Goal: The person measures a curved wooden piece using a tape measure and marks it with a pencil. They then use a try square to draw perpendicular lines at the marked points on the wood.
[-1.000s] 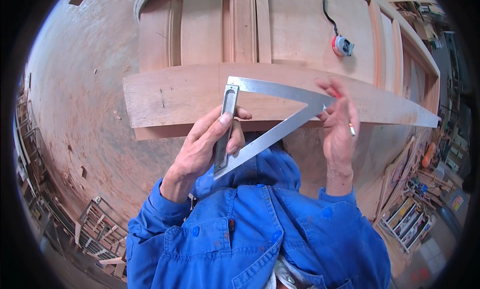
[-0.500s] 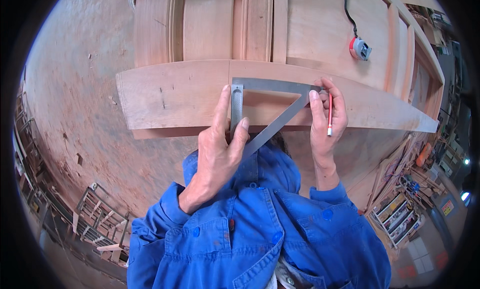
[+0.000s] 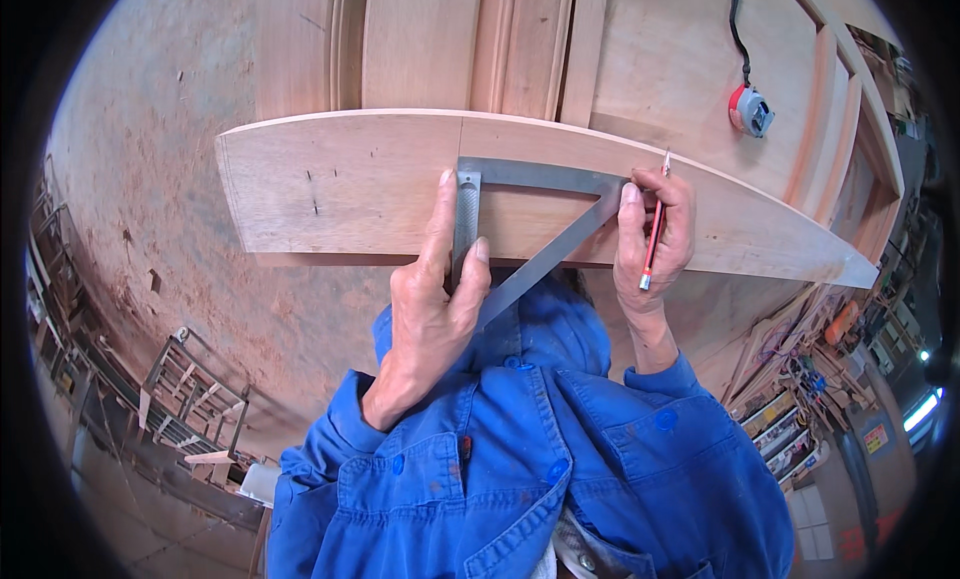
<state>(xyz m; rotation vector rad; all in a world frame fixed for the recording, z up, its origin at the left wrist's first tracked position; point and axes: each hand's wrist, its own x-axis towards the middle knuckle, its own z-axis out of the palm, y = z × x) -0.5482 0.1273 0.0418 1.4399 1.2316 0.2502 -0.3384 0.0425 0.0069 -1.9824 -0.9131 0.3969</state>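
A flat metal triangular square lies on a long, pale wooden board with a curved far edge. My left hand grips the square's thick textured handle, thumb on one side and index finger stretched along the other. At the square's right corner, my right hand pinches the metal between thumb and fingertips. That hand also holds a red pencil, slanted between the fingers, its sharpened tip pointing away from me. A thin straight line crosses the board from its far edge down to the square's upper left corner.
Beyond the board lie wooden panels and mouldings. A tape measure with a black strap rests on a panel at the far right. Wooden racks stand at lower left, and a tool-filled crate sits at lower right.
The pencil has turned in my right hand, so its tip now shows above the fingers. The board appears slightly tilted in view. Both hands stay on the square.
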